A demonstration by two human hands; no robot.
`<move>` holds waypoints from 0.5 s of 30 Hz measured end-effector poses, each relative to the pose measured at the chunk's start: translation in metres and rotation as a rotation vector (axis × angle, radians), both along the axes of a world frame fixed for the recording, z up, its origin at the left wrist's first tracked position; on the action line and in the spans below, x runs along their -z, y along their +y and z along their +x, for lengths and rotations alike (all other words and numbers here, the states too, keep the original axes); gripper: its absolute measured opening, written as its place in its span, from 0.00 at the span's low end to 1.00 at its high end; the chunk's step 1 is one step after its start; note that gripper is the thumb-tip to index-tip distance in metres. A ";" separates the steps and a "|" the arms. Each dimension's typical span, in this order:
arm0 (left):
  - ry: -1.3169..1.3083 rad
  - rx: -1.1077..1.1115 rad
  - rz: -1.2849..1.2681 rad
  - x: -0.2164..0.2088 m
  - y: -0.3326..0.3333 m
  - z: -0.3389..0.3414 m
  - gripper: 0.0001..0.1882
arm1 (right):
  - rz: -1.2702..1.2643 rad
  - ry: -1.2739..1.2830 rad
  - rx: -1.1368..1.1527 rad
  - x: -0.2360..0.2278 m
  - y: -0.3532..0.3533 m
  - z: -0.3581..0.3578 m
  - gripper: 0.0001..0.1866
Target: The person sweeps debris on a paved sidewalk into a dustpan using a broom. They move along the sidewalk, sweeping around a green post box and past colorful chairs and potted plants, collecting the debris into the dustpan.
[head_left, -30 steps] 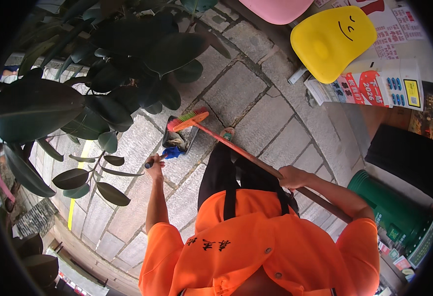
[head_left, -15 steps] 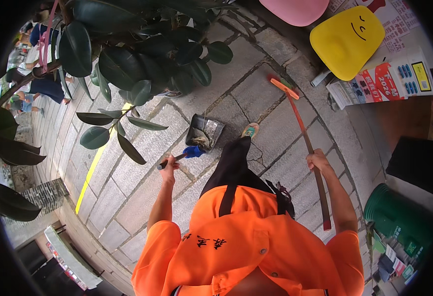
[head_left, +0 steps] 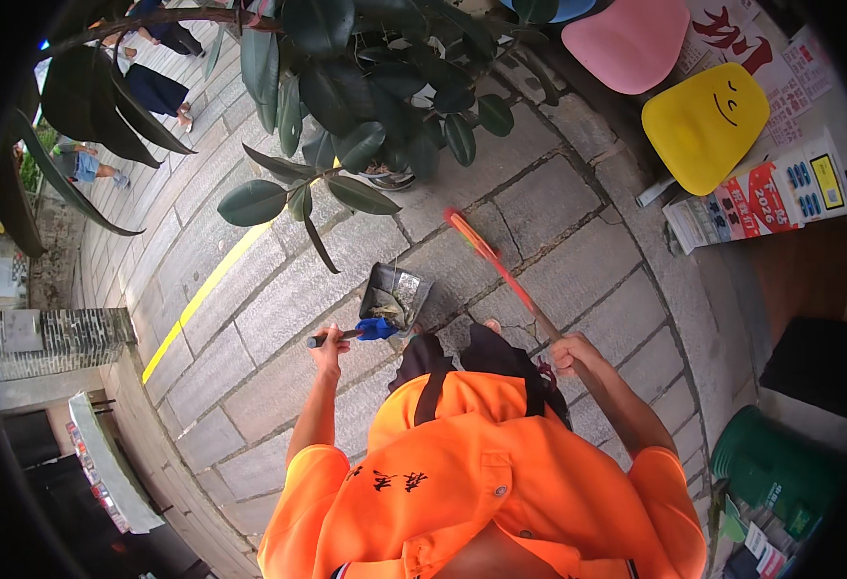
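My left hand (head_left: 327, 352) is closed around the dark handle of a long-handled dustpan (head_left: 426, 292). Grey and yellowish litter, perhaps dry leaves, lies in its black pan, and a blue piece (head_left: 377, 329) is wrapped where the handle meets it. The pan is just ahead of my feet, over the stone paving. My right hand (head_left: 578, 354) grips the handle of a red-orange broom (head_left: 518, 289). Its head (head_left: 472, 232), smeared by motion, is to the right of and beyond the dustpan, apart from it.
A broad-leaved plant (head_left: 336, 92) overhangs the far middle and left. Yellow (head_left: 708, 130) and pink (head_left: 626, 43) stool seats stand at far right, by a printed white box (head_left: 761, 198). A green bin (head_left: 771, 473) is at right. A yellow line (head_left: 211, 299) crosses the paving; people walk at far left.
My right hand has come inward and the broom head has swung left toward the dustpan. My feet have shifted, and the surroundings have turned slightly in view. Both hands keep their holds.
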State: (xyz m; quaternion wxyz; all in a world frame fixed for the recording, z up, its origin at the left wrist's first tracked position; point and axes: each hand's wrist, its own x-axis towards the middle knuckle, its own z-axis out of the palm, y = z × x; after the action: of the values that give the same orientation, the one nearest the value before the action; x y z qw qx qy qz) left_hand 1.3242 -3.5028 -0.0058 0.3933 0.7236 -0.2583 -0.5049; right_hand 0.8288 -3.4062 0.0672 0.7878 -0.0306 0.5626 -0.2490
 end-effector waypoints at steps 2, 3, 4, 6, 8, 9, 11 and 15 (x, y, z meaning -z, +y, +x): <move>-0.013 -0.055 -0.008 -0.009 0.009 0.025 0.12 | 0.007 -0.109 0.013 -0.004 -0.017 -0.005 0.14; -0.011 -0.113 -0.038 -0.012 0.017 0.040 0.12 | 0.022 -0.125 0.015 -0.010 -0.026 0.001 0.16; 0.020 -0.142 -0.049 -0.016 0.024 0.055 0.12 | -0.047 -0.010 -0.049 -0.022 -0.039 0.010 0.16; 0.069 -0.220 -0.120 -0.036 0.035 0.080 0.12 | -0.137 0.032 -0.075 -0.025 -0.056 0.020 0.15; 0.047 -0.282 -0.109 -0.033 0.045 0.102 0.11 | 0.032 0.095 -0.090 0.003 -0.086 0.029 0.14; 0.050 -0.322 -0.128 -0.030 0.054 0.118 0.11 | 0.121 0.119 -0.101 0.019 -0.102 0.033 0.14; 0.046 -0.413 -0.132 -0.029 0.083 0.149 0.12 | 0.185 0.059 -0.092 0.041 -0.138 0.070 0.13; 0.052 -0.505 -0.194 -0.031 0.107 0.211 0.11 | -0.047 0.271 -0.230 0.118 -0.182 0.155 0.10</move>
State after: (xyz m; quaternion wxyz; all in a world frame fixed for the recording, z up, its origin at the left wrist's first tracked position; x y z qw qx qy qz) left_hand 1.5349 -3.3955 0.0253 0.5808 0.7109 -0.1067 -0.3820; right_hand 0.9839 -3.5881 -0.0506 0.7272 -0.1465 0.6502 -0.1639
